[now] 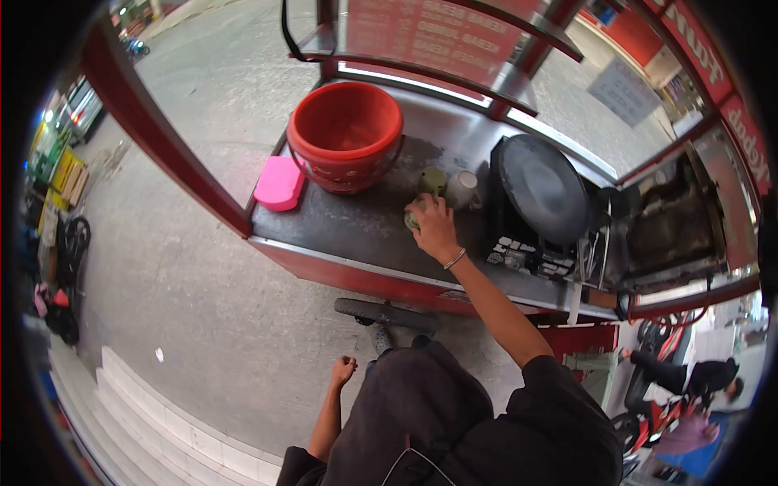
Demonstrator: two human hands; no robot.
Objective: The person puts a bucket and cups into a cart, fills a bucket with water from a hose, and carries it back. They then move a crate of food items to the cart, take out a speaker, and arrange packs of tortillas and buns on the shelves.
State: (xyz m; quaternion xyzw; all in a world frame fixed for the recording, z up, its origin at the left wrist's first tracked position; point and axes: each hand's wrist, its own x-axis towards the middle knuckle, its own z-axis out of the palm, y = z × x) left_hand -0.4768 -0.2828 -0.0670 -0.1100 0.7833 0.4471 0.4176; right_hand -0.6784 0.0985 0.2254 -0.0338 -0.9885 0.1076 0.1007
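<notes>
My right hand (pixel 436 232) reaches over the cart's dark counter, its fingers curled round a small pale green object (pixel 411 219) at the counter top. The fingers cover much of that object, and its kind cannot be made out. Just beyond the fingertips stand a green cup (pixel 433 180) and a whitish mug (pixel 463 189), side by side. My left hand (pixel 344 371) hangs low beside my body, away from the cart, with its fingers curled in and nothing visible in them.
A red bucket (pixel 348 166) and a pink lidded box (pixel 279 185) occupy the counter's left end. To the right are a black wok (pixel 543 188) over a stove, long utensils and a griddle (pixel 671 231). Red posts frame the cart; steps (pixel 154 413) lie behind at left.
</notes>
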